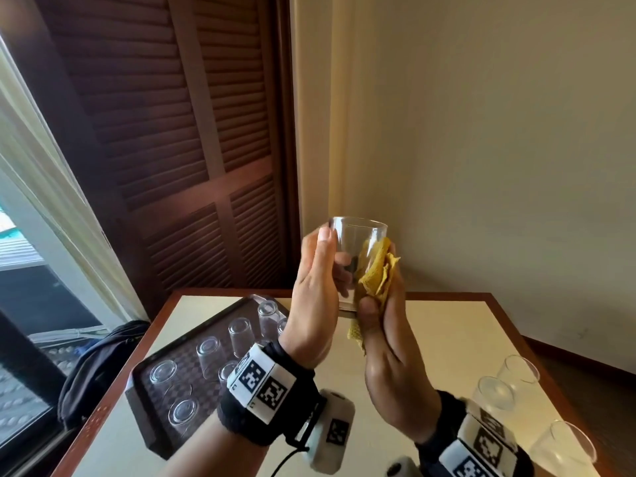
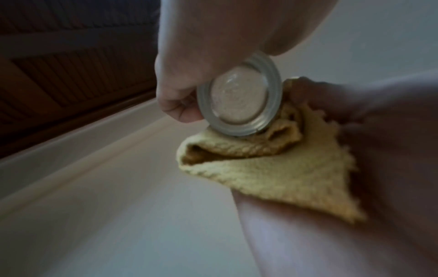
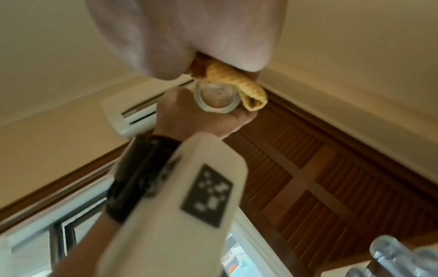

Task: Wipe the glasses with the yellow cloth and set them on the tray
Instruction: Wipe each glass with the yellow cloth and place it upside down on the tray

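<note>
A clear drinking glass (image 1: 356,246) is held upright in the air above the table, its thick base (image 2: 239,101) facing the left wrist view. My left hand (image 1: 318,287) grips it from the left, thumb near the rim. My right hand (image 1: 385,325) holds the yellow cloth (image 1: 375,273) bunched against the glass's right side. The cloth (image 2: 272,168) also shows folded beneath the base (image 3: 215,97). A dark tray (image 1: 148,407) at the table's left carries several upturned glasses (image 1: 208,352).
Three more glasses (image 1: 495,397) stand at the table's right front edge. The pale table top (image 1: 447,332) has a wooden rim. A brown louvred door (image 1: 179,132), a window and a dark bag (image 1: 99,366) lie to the left.
</note>
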A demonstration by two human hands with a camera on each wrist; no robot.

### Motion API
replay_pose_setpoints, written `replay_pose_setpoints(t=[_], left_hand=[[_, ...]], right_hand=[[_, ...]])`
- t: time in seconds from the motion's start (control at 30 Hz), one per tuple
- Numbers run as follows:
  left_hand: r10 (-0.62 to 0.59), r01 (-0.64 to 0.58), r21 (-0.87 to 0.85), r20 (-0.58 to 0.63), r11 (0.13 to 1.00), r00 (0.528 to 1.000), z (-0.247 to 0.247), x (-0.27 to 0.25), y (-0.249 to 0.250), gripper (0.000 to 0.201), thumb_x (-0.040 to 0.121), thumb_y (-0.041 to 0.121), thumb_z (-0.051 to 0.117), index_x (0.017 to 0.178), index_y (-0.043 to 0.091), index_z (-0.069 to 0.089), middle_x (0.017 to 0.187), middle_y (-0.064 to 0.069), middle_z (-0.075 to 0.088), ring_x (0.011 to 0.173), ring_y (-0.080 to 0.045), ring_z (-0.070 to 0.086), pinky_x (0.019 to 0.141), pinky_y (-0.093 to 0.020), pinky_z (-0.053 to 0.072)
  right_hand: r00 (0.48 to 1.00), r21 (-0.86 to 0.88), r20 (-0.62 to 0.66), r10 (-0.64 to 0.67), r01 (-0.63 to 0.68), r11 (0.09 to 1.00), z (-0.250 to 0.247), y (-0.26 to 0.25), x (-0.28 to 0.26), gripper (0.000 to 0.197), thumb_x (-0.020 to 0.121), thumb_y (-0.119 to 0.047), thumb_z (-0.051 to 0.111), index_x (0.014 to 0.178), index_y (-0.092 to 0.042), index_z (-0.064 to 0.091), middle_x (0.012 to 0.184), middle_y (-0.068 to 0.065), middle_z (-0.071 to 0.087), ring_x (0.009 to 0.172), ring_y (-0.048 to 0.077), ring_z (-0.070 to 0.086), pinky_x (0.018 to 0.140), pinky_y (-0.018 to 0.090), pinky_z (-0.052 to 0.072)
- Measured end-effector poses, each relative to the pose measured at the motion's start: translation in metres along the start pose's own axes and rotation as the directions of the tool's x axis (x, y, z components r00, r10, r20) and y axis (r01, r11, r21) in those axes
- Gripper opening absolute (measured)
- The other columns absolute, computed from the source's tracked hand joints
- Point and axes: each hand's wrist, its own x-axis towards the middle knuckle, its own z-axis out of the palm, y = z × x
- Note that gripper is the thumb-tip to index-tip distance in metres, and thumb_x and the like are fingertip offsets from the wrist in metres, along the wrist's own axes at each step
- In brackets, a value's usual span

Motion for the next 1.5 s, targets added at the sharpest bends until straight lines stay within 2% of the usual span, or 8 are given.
replay_pose_setpoints(t=[0.17, 0.37, 0.57, 0.73, 0.97, 1.13, 1.3, 1.5], left_hand=[[0.003, 0.001, -0.053, 0.081, 0.999, 0.997, 0.002, -0.015, -0.006, 0.064, 0.113, 0.06, 0.032, 0.124, 0.011, 0.072, 0.104, -0.036, 0.072, 0.085, -0.034, 0.069, 0.076, -0.042, 0.059], [0.003, 0.004, -0.092, 0.074, 0.996, 0.997, -0.005, 0.0, 0.007, 0.063, 0.091, 0.064, 0.068, 0.134, 0.018, 0.064, 0.107, -0.021, 0.065, 0.097, -0.035, 0.054, 0.089, -0.054, 0.046], [-0.076, 0.082, -0.059, 0.1, 0.995, 0.992, -0.002, -0.01, -0.008, 0.066, 0.103, 0.06, 0.045, 0.135, 0.006, 0.064, 0.11, -0.029, 0.072, 0.094, -0.036, 0.064, 0.082, -0.048, 0.052], [-0.078, 0.074, -0.107, -0.032, 0.991, 0.996, -0.008, 0.005, -0.009, 0.073, 0.104, 0.067, 0.048, 0.128, 0.0, 0.064, 0.104, -0.031, 0.065, 0.094, -0.037, 0.059, 0.089, -0.052, 0.049], [-0.077, 0.082, -0.034, 0.139, 0.996, 0.987, 0.006, -0.017, -0.003, 0.063, 0.102, 0.081, 0.037, 0.121, 0.037, 0.078, 0.119, -0.03, 0.073, 0.108, -0.052, 0.07, 0.099, -0.061, 0.059], [-0.058, 0.059, -0.049, 0.028, 0.997, 0.998, -0.003, 0.003, 0.0, 0.059, 0.091, 0.068, 0.067, 0.129, 0.023, 0.063, 0.105, -0.017, 0.062, 0.095, -0.037, 0.055, 0.092, -0.054, 0.049], [-0.079, 0.08, -0.003, 0.115, 0.997, 0.99, 0.001, -0.008, -0.007, 0.059, 0.107, 0.062, 0.043, 0.13, 0.015, 0.07, 0.106, -0.029, 0.075, 0.093, -0.043, 0.068, 0.082, -0.048, 0.056], [-0.036, 0.041, -0.064, 0.086, 0.997, 0.996, 0.003, -0.001, -0.004, 0.073, 0.092, 0.08, 0.059, 0.128, 0.017, 0.063, 0.104, -0.015, 0.057, 0.092, -0.033, 0.055, 0.086, -0.048, 0.049]], right_hand=[[0.999, 0.093, -0.043, 0.019, -0.015, 0.996, -0.014, -0.005, 0.029, 0.051, 0.111, -0.018, 0.027, 0.16, -0.011, 0.02, 0.127, -0.02, 0.073, 0.119, 0.009, 0.072, 0.094, 0.028, 0.06], [1.0, -0.041, -0.011, -0.026, 0.025, 0.999, 0.008, 0.003, -0.005, 0.064, 0.109, -0.019, 0.032, 0.166, -0.009, 0.005, 0.171, -0.009, 0.029, 0.157, 0.011, 0.031, 0.126, 0.027, 0.03], [0.993, 0.071, -0.099, 0.057, -0.05, 0.996, -0.012, -0.007, 0.036, 0.051, 0.111, -0.028, 0.032, 0.16, -0.02, 0.022, 0.122, -0.009, 0.076, 0.108, 0.011, 0.076, 0.087, 0.032, 0.063], [1.0, -0.049, 0.012, 0.011, -0.011, 0.999, 0.008, 0.001, -0.002, 0.06, 0.11, -0.015, 0.032, 0.166, -0.011, 0.01, 0.162, -0.017, 0.044, 0.151, 0.01, 0.042, 0.124, 0.028, 0.035], [0.996, 0.066, -0.052, 0.066, -0.063, 0.996, -0.015, -0.004, 0.035, 0.046, 0.114, -0.018, 0.03, 0.16, -0.012, 0.024, 0.123, -0.019, 0.074, 0.115, 0.008, 0.072, 0.092, 0.026, 0.06], [0.999, -0.069, 0.008, 0.044, -0.043, 0.997, 0.005, 0.002, -0.009, 0.066, 0.109, -0.025, 0.032, 0.167, -0.016, 0.002, 0.175, -0.002, 0.018, 0.161, 0.016, 0.022, 0.13, 0.042, 0.025], [0.994, 0.026, -0.069, 0.08, -0.078, 0.997, -0.015, 0.0, 0.021, 0.061, 0.108, -0.026, 0.031, 0.166, -0.019, 0.011, 0.144, -0.011, 0.064, 0.131, 0.02, 0.065, 0.111, 0.045, 0.052], [1.0, -0.117, 0.004, 0.013, -0.013, 0.993, -0.001, 0.001, -0.008, 0.066, 0.109, -0.017, 0.032, 0.167, -0.017, 0.0, 0.17, -0.02, 0.027, 0.156, 0.007, 0.033, 0.126, 0.028, 0.031]])
